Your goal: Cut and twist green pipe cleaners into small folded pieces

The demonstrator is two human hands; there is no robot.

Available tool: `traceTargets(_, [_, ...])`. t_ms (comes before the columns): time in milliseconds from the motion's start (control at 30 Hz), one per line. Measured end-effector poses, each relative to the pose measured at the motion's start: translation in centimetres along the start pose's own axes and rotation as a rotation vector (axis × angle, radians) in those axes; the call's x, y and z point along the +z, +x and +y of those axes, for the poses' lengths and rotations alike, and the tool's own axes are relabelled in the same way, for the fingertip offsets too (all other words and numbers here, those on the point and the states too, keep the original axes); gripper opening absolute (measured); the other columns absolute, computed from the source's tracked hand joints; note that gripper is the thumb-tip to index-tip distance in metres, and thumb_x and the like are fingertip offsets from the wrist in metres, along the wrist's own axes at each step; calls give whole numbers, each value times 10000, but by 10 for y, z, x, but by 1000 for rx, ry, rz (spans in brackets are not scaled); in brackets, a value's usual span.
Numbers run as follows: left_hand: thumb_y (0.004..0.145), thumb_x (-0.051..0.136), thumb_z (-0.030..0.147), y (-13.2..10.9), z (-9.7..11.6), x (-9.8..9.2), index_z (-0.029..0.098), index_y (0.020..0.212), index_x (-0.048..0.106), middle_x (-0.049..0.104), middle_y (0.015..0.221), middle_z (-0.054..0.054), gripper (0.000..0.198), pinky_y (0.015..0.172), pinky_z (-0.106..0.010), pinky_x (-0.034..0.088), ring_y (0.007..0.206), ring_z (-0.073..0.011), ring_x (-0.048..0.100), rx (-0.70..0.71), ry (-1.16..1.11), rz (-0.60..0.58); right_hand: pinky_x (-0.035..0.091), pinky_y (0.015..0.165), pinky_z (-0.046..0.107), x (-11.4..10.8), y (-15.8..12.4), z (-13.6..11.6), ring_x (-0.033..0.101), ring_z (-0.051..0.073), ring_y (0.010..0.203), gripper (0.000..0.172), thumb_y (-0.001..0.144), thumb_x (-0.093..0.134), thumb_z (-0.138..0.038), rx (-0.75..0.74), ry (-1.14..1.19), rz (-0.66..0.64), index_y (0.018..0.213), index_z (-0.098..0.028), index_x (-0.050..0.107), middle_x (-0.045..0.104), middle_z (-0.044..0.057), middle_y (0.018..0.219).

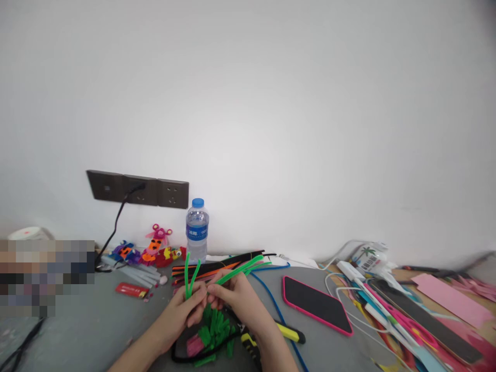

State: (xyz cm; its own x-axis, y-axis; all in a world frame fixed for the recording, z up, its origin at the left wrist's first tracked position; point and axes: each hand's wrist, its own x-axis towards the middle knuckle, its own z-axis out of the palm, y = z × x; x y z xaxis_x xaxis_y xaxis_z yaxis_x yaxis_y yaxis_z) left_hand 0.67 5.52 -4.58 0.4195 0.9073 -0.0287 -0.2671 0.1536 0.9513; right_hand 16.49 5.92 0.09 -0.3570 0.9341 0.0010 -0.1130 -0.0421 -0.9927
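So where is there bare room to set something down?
Grey tabletop is mostly bare between the small red object and left forearm, and in front of the phone, right of the yellow handle. Crowded: around the green pieces, and by the pink sheet.

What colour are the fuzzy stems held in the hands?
The fuzzy stems are bright green, seen best in the head view.

Left hand (189,305), right hand (229,289) close together — fingers (199,293) pinched, forearms (145,345) slanting inward.
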Motion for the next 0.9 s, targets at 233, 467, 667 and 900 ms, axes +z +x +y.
traceTargets(233, [770,668,507,-2,8,2,195,564,457,278,388,123,429,440,-219,167,389,-60,161,-16,-95,-33,412,465,210,-2,3,-2,560,109,442,341,729,717,-458,1,79,69,619,-140,657,660,19,529])
traceTargets(467, [721,708,483,-1,9,4,198,516,424,250,351,137,451,418,-214,142,346,-37,115,-64,-185,-75,407,484,213,-16,6,-5,534,100,460,312,666,789,-417,-116,283,373,642,-164,607,644,-14,545])
traceTargets(667, [697,710,575,2,10,5,188,541,454,185,377,150,489,403,-197,142,364,-39,97,-132,-262,-52,379,486,206,-20,3,-11,488,84,466,337,693,774,-417,-139,301,375,615,-177,550,599,-37,534])
traceTargets(900, [690,673,645,-1,17,10,161,628,561,368,461,88,501,426,-192,180,422,-60,233,-154,-213,52,391,478,200,-17,-2,-8,524,87,453,320,760,713,-435,-28,141,120,690,-168,552,620,-24,540])
